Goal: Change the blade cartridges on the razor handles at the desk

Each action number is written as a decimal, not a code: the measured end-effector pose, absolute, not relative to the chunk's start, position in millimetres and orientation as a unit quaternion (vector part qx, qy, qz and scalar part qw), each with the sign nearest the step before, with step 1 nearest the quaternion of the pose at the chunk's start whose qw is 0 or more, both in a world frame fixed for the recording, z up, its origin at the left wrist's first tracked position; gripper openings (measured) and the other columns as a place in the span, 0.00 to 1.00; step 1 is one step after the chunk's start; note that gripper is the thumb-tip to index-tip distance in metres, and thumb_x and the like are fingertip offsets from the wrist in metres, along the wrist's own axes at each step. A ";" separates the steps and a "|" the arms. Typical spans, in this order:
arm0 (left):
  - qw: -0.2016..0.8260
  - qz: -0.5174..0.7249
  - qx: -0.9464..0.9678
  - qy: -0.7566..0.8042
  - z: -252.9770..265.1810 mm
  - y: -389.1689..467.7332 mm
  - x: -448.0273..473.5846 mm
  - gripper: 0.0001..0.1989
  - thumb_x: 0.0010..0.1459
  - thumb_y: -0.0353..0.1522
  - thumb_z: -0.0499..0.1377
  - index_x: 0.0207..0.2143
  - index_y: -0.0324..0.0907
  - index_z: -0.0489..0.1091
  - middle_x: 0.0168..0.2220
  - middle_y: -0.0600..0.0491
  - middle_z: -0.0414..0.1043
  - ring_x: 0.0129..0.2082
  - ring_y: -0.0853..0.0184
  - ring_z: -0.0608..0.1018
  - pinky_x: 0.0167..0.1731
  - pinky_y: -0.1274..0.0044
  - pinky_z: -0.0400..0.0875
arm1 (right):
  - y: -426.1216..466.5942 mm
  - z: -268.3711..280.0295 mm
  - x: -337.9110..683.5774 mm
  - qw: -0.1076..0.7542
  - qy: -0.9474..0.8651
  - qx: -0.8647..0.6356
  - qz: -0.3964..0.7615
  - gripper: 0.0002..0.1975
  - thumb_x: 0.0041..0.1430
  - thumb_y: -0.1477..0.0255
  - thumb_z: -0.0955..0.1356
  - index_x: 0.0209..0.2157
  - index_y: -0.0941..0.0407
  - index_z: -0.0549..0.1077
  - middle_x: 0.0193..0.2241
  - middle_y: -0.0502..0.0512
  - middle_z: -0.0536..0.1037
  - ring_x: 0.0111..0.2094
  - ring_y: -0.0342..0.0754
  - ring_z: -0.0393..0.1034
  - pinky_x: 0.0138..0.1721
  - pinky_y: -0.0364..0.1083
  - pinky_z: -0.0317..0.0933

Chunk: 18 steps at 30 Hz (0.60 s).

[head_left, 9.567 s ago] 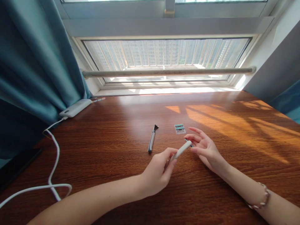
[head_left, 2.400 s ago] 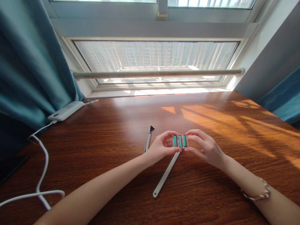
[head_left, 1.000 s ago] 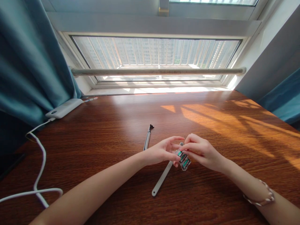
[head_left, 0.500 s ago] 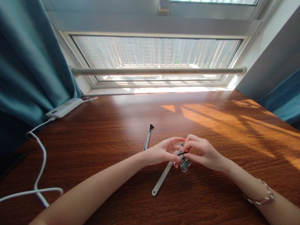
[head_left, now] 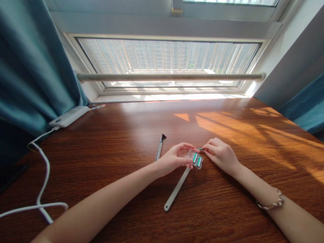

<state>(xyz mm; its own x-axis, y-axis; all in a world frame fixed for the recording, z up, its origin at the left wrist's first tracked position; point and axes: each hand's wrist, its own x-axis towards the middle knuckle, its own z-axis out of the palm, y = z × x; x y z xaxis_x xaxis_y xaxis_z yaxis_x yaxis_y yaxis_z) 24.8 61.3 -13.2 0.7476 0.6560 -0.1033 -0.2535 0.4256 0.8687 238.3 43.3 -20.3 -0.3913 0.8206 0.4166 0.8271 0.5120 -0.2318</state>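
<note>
My left hand (head_left: 177, 156) is closed around a small clear plastic case (head_left: 198, 161) of razor cartridges, its inserts showing green and white. Between the fingertips of my right hand (head_left: 221, 156) is a thin razor cartridge (head_left: 200, 149) with a green strip, just off the case's upper right edge. A razor handle (head_left: 159, 150), grey and black with a bare dark head, lies beyond my left wrist, which hides its lower end. Below my left hand lies a pale toothbrush (head_left: 176, 190) with a hole in its handle. Its far end is hidden.
A white power bank (head_left: 70, 116) rests at the table's far left, by the blue curtain (head_left: 37, 60). Its white cable (head_left: 45, 165) runs down the left side. The brown wooden table (head_left: 113, 131) meets a window behind, with a rail (head_left: 172, 77) across it.
The cartridge in my right hand has moved up and away from the case. My left hand has raised and tilted the case, so its green and white inserts show more.
</note>
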 end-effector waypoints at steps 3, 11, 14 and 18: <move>0.810 0.291 0.453 0.231 -14.1 62.0 24.3 0.22 0.42 0.28 0.63 0.43 0.40 0.64 0.46 0.46 0.66 0.30 0.71 0.72 0.31 0.75 0.67 | 45.1 -20.9 239.1 0.233 -0.835 -0.498 0.020 0.06 0.55 0.73 0.63 0.29 0.54 0.72 0.26 0.53 0.71 0.31 0.47 0.65 0.32 0.45 0.60; 0.802 0.284 0.468 0.238 -14.8 64.8 22.6 0.25 0.46 0.27 0.61 0.48 0.42 0.62 0.41 0.48 0.67 0.26 0.75 0.72 0.30 0.78 0.65 | 38.0 2.5 229.4 0.305 -0.844 -0.401 0.183 0.21 0.49 0.76 0.66 0.47 0.54 0.64 0.43 0.57 0.68 0.45 0.49 0.64 0.45 0.49 0.61; 0.806 0.262 0.480 0.229 -14.1 64.4 21.8 0.25 0.46 0.29 0.61 0.48 0.42 0.61 0.44 0.46 0.66 0.25 0.75 0.72 0.28 0.79 0.66 | 31.5 10.6 223.3 0.310 -0.840 -0.369 0.251 0.29 0.47 0.74 0.68 0.52 0.54 0.58 0.48 0.58 0.66 0.48 0.51 0.62 0.47 0.49 0.61; 0.820 0.240 0.469 0.223 -12.1 63.2 21.5 0.26 0.45 0.31 0.62 0.48 0.44 0.60 0.46 0.45 0.65 0.25 0.74 0.73 0.27 0.79 0.66 | 26.4 10.1 219.7 0.309 -0.827 -0.378 0.277 0.31 0.46 0.72 0.70 0.52 0.53 0.57 0.45 0.57 0.70 0.45 0.50 0.66 0.45 0.49 0.62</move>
